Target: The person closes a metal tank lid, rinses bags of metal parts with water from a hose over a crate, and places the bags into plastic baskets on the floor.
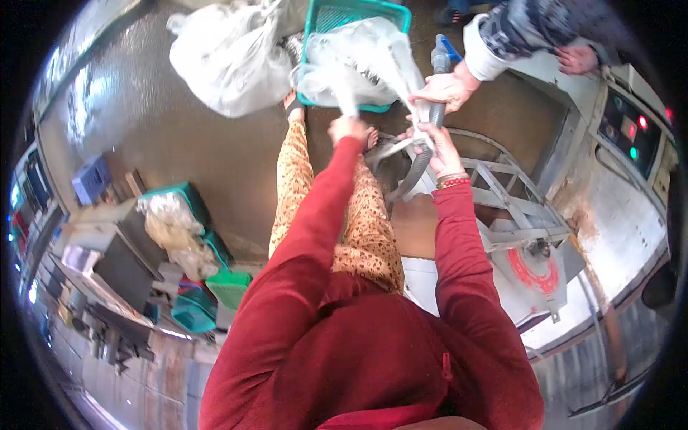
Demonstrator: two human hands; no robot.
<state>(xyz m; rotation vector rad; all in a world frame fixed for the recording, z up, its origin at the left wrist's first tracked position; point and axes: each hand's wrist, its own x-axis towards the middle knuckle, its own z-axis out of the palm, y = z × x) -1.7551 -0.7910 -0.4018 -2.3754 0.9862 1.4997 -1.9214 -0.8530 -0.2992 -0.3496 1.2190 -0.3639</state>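
Note:
My left hand (347, 131) is closed on a bunched end of a clear plastic bag (373, 54); it is slightly blurred. My right hand (443, 149), with a red bead bracelet at the wrist, closes round the gathered plastic and the grey ribbed hose (419, 163). The bag lies over a green plastic basket (317, 29), and small pale contents show through it. A blue-handled valve (446, 51) tops the hose. Another person's hand (455, 87), in a white cuff, touches the hose just above my right hand.
A big white plastic bag (229, 61) sits on the wet floor (179, 136) left of the basket. A metal frame (512, 190) and a control panel (631, 132) with lit buttons stand at right. Green crates (229, 287) and bagged items (175, 229) are at left.

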